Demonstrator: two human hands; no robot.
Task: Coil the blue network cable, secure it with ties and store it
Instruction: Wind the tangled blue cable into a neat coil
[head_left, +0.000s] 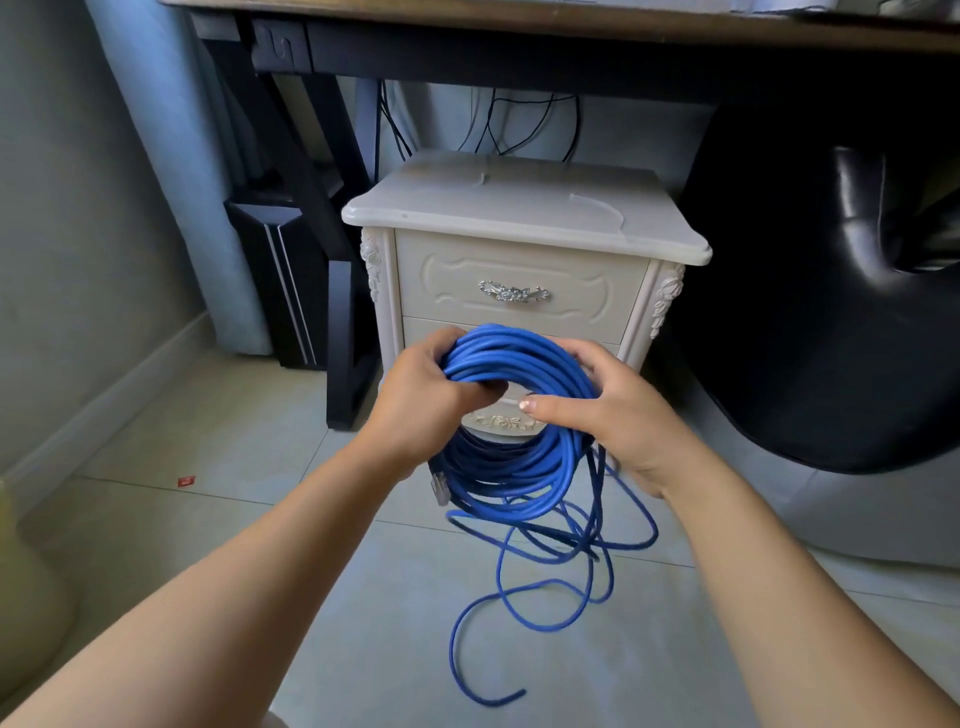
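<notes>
Head view, coiling stage: the blue network cable (524, 415) hangs as a thick upright coil between my two hands, in front of the lower drawer of the white bedside cabinet (519, 249), with several loose loops trailing below onto the tiled floor (249, 467) and a free tail curling toward me. A clear plug (441, 488) shows at the coil's lower left. To finish this step well, I judge that each remaining loop should be lifted from the floor and laid at the same size as the bundle, letting the cable roll with its own twist so it does not kink (the slack below looks tangle-prone). My left hand (421, 400) is clenched around the coil's upper left, fingers wrapped through the centre. My right hand (613, 415) cups the coil's right side, thumb across the inside and fingers curled behind, grasping the strands. Two pale ties (597, 205) appear to lie on the cabinet top, untouched.
</notes>
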